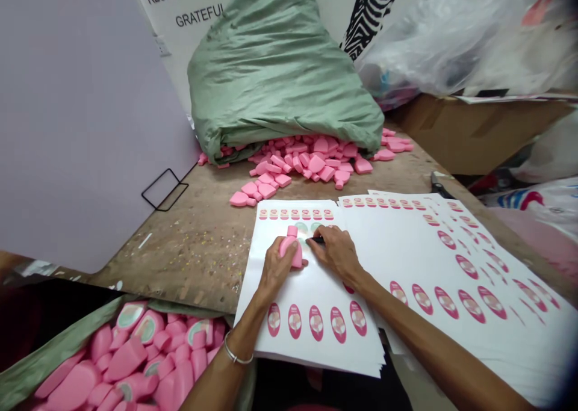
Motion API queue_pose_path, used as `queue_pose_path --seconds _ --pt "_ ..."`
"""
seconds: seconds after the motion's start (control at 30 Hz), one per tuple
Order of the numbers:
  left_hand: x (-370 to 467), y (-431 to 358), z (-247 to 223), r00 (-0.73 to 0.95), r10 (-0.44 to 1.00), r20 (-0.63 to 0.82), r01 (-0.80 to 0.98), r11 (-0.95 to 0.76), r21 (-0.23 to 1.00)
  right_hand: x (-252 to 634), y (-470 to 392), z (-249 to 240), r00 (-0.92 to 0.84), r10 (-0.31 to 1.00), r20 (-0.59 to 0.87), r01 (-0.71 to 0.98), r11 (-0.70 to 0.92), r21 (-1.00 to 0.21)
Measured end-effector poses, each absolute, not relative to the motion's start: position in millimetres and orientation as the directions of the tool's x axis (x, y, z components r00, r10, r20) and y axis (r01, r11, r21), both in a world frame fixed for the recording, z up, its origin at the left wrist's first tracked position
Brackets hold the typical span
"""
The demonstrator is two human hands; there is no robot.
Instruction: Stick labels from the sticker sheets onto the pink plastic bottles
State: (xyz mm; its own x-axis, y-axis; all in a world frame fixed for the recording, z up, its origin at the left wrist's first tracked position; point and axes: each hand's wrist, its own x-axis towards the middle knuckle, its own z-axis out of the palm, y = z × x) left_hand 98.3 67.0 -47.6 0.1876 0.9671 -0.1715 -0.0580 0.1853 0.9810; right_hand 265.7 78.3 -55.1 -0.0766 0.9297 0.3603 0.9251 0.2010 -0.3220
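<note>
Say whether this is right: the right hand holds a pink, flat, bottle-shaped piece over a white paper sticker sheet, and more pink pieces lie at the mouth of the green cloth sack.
Wrong hand: the head view shows the left hand holding that pink piece over the sticker sheet; the right hand grips a slim black object. The rest stands.

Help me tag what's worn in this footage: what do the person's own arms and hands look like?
The left hand and right hand are gloveless. The left arm and right arm look slim, with no sleeves in view. A thin, silver-coloured bracelet circles the left arm near the wrist; none shows on the right. Rings cannot be made out.
</note>
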Motion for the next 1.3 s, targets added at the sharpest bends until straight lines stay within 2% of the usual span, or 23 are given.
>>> queue_pose_path --seconds 0.17,0.27,0.37,0.47,0.57,0.67,0.77,0.9,1.3 --pt "99.6 65.7 -46.0 0.167 0.97 -0.177 -0.08 0.192 0.978 263.4 74.3 -54.7 -0.178 0.843 0.507 0.933 0.308 -0.186" --pt "100.6 64.6 -42.1 0.152 0.971 -0.187 -0.093 0.202 0.975 263.4 70.9 -52.3 -0.208 0.805 0.556 0.914 0.362 -0.182" --pt "100.5 64.4 -39.6 0.145 0.968 -0.206 -0.113 0.223 0.968 263.8 69.5 -48.9 -0.126 0.823 0.555 0.898 0.332 -0.289" --pt "99.0 64.1 -38.7 0.134 0.971 -0.196 -0.168 0.217 0.962 264.9 68.8 -42.1 0.03 0.86 0.51 0.834 0.26 -0.487" --pt "96.8 60.9 -33.9 0.112 0.975 -0.191 -0.227 0.212 0.95 265.8 65.0 -27.8 0.19 0.895 0.404 0.643 0.198 -0.74" --pt "95.6 53.6 -21.2 0.115 0.975 -0.188 -0.332 0.216 0.918 262.8 55.0 -8.9 0.2 0.939 0.28 0.463 0.161 -0.872" --pt "96.0 44.7 -5.1 0.168 0.965 -0.201 -0.435 0.255 0.864 254.6 41.5 6.2 0.106 0.964 0.243 0.42 0.178 -0.89" --pt "97.4 35.1 8.8 0.21 0.952 -0.223 -0.487 0.3 0.82 244.5 28.6 15.3 0.049 0.963 0.266 0.365 0.231 -0.902" --pt "97.3 27.0 16.1 0.255 0.943 -0.213 -0.486 0.315 0.815 242.5 22.8 20.9 0.018 0.962 0.274 0.355 0.25 -0.901"
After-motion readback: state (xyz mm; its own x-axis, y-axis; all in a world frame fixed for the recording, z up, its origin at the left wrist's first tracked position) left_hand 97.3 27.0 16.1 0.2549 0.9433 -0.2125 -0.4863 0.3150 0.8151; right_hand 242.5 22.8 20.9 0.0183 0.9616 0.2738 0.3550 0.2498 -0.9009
